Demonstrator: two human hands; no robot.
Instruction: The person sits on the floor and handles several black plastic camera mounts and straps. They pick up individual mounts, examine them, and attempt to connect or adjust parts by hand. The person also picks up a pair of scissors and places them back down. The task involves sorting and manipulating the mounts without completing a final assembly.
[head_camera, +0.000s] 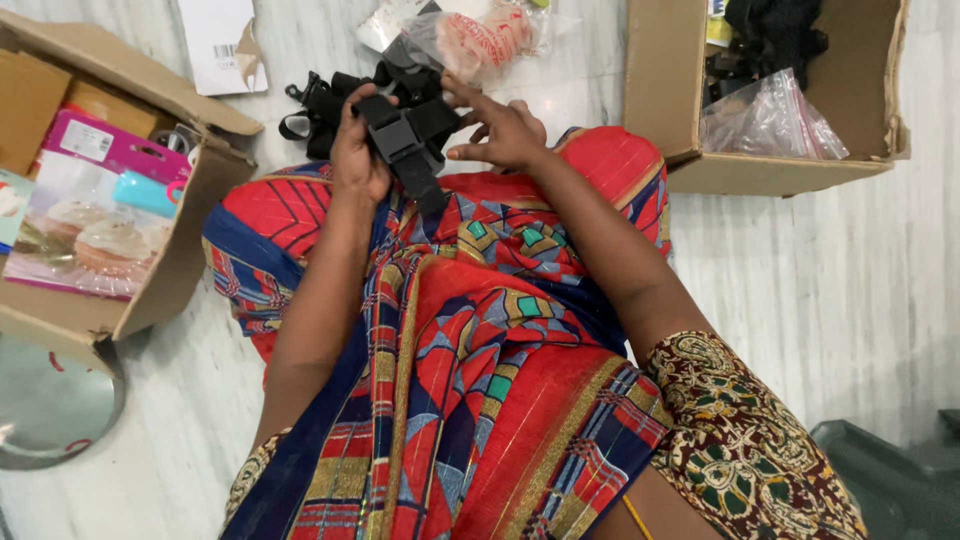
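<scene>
Posture: you sit on a pale marble-patterned floor (850, 270), a red, blue and gold patterned cloth (480, 330) across your lap.
Left hand: your left hand (357, 150) is clenched around one side of a bundle of black webbing straps with black plastic buckles (405, 135), thumb over a buckle.
Right hand: your right hand (505, 130) has spread fingers; the index fingertip and thumb touch the top and side of the same bundle. You hold nothing fully in it, a loose pinch at most.
Bundle position: held above your knees, just in front of the lap cloth, one strap end hanging down onto the cloth.
Loose straps: more black strapping (310, 110) lies on the floor just beyond your left hand.
Left box: an open cardboard box (160, 290) holds a pink-edged clear pack (90, 220).
Right box: a second open cardboard box (690, 150) holds a clear plastic bag (770, 120) and dark items.
Far edge: a clear printed bag (480, 40) lies past the bundle.
</scene>
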